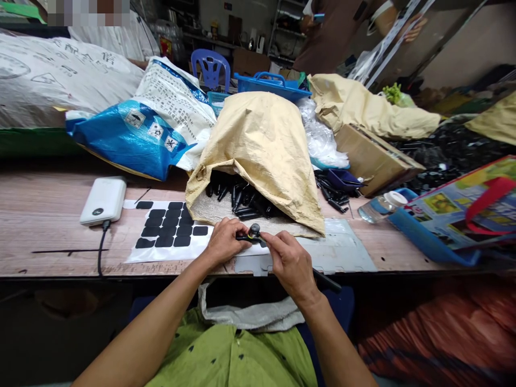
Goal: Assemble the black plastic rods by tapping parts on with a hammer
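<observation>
Your green shirt [226,357] sits lowest, and above it your left hand [223,241] and right hand [288,263] pinch a small black part [253,232] between their fingertips, just before the tan sack [262,145] on the wooden table [44,215].

Left of the fingers [231,232]: 1 power bank [104,200], 1 sheet [161,244] with 13 black pads. Behind them: 1 tan sack [264,150] of black parts, too many to count.

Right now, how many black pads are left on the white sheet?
About 15 black pads on the white sheet, left of the hands: one alone at top left, the rest in a block, one jutting right. The left hand may hide more.
</observation>
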`<state>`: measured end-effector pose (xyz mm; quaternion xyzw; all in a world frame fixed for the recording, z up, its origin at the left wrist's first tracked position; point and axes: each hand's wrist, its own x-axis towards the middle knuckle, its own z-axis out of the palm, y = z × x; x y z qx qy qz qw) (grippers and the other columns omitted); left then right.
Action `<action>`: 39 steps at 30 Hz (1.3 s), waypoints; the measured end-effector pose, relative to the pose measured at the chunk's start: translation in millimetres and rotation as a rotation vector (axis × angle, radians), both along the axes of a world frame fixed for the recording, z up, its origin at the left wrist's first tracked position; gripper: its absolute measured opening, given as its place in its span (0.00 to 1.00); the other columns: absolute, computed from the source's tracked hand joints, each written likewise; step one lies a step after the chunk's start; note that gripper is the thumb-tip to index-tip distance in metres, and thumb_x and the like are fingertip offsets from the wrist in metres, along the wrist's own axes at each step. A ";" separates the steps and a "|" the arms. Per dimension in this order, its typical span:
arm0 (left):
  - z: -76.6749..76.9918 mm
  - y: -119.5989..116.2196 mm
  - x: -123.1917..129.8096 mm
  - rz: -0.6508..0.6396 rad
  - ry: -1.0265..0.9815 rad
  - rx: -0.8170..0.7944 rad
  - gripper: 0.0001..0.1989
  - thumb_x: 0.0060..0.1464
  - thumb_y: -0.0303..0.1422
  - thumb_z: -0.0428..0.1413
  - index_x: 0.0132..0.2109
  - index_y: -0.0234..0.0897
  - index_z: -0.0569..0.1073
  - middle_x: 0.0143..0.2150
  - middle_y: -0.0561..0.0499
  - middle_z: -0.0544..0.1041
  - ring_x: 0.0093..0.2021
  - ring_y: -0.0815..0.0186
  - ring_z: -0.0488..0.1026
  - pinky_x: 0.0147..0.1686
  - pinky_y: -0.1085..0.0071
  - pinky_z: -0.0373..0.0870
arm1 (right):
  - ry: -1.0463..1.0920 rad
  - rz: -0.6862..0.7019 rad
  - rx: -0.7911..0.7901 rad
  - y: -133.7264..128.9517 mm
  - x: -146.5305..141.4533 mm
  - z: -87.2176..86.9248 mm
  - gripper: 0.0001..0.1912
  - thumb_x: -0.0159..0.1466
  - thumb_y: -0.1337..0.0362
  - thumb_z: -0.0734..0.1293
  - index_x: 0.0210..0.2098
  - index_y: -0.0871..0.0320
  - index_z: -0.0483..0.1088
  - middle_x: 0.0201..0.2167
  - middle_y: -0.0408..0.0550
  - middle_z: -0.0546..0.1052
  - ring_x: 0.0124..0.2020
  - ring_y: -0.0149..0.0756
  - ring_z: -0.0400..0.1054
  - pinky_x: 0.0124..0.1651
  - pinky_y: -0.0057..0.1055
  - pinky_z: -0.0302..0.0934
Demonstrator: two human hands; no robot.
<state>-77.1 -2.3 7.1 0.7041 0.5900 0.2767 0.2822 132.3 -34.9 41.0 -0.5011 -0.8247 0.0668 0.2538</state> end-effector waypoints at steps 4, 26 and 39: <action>-0.2 -0.4 0.8 0.005 -0.011 -0.002 0.08 0.47 0.33 0.67 0.38 0.45 0.81 0.38 0.54 0.78 0.45 0.58 0.70 0.46 0.61 0.61 | 0.100 -0.060 0.052 1.6 8.3 5.4 0.19 0.73 0.66 0.59 0.58 0.49 0.74 0.38 0.47 0.74 0.42 0.35 0.70 0.46 0.29 0.64; -1.7 -2.1 -0.2 -0.001 0.027 0.020 0.07 0.48 0.35 0.66 0.38 0.45 0.80 0.39 0.53 0.79 0.46 0.57 0.69 0.48 0.60 0.61 | -0.008 -0.181 0.109 35.7 61.1 -46.8 0.14 0.70 0.63 0.62 0.50 0.52 0.77 0.37 0.48 0.73 0.42 0.40 0.65 0.48 0.35 0.59; 0.5 -4.5 -0.4 -0.005 0.041 0.029 0.07 0.51 0.36 0.65 0.38 0.44 0.80 0.38 0.52 0.78 0.45 0.58 0.69 0.47 0.61 0.62 | -0.062 -0.234 0.147 31.5 56.7 -49.6 0.14 0.70 0.61 0.63 0.51 0.51 0.77 0.38 0.48 0.73 0.41 0.40 0.62 0.47 0.34 0.56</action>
